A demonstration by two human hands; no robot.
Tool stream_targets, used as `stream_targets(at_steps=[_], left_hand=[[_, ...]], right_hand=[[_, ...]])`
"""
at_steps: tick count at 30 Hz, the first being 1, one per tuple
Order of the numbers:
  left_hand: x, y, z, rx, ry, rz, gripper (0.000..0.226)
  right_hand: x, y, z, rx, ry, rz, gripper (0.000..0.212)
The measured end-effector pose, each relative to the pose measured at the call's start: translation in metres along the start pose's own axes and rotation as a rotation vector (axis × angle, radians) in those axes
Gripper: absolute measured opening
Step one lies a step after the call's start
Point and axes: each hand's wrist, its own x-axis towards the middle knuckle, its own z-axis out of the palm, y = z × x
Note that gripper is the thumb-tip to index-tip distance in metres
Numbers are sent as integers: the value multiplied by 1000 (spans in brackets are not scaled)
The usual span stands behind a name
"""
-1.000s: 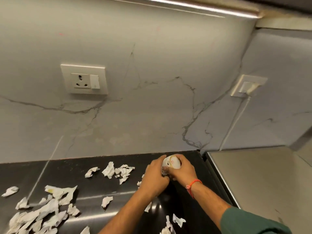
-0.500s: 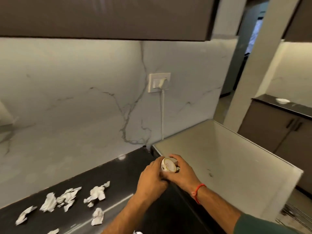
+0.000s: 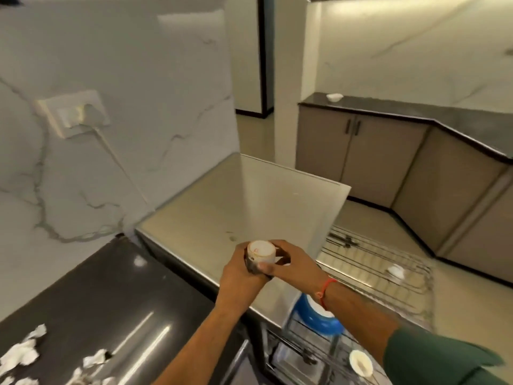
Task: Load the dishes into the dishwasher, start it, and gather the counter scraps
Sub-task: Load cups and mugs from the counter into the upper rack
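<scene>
Now both hands, left (image 3: 241,266) and right (image 3: 291,262), clasp the small cup (image 3: 261,252) between them above the dishwasher top (image 3: 222,207)

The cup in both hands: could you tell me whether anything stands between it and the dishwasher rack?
Nothing visible does. The cup sits above the steel top's edge; the rack lies open, lower right.

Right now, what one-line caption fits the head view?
Both hands, left hand and right hand, hold a small white cup above the open dishwasher rack; paper scraps remain on the black counter.
</scene>
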Motion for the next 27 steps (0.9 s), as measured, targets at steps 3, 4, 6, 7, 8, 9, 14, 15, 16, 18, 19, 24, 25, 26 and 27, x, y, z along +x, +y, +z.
stream_targets(at_steps=[3, 4, 6, 7, 8, 9, 14, 15, 16, 18, 19, 24, 25, 26, 27], left_hand=[[-14, 11, 56, 11, -74, -11, 61], [-20, 15, 72, 6, -101, -12, 60], [-29, 22, 98, -3, -162, -13, 58], [-31, 24, 108, -5, -192, -18, 59], [-33, 27, 117, -3, -219, -21, 60], [-34, 30, 127, 11, -252, -23, 61], [-34, 38, 168, 77, -395, -16, 60], [-33, 37, 175, 95, -422, -16, 59], [-31, 35, 182, 106, -450, -17, 59], [-25, 32, 192, 124, -492, -26, 62], [-21, 30, 197, 126, -513, -34, 64], [12, 23, 215, 126, -606, -50, 65], [21, 20, 218, 126, -624, -54, 66], [30, 17, 221, 120, -646, -61, 68], [39, 14, 224, 116, -669, -72, 68]], right_hand=[[-29, 38, -38, 66, 71, 68, 59], [-40, 50, -49, 71, 91, 85, 60], [-59, 67, -67, 93, 121, 117, 58], [-67, 72, -74, 107, 146, 127, 56], [-74, 75, -80, 106, 175, 135, 55], [-82, 81, -86, 112, 215, 143, 56], [-109, 105, -103, 141, 452, 186, 58], [-113, 109, -104, 143, 483, 206, 58], [-115, 114, -105, 139, 505, 223, 58], [-116, 121, -108, 132, 530, 251, 58], [-114, 125, -111, 127, 538, 266, 58], [-94, 134, -124, 89, 567, 334, 56], [-88, 135, -126, 79, 576, 351, 54], [-81, 136, -129, 72, 584, 366, 53], [-75, 138, -130, 69, 590, 385, 51]])
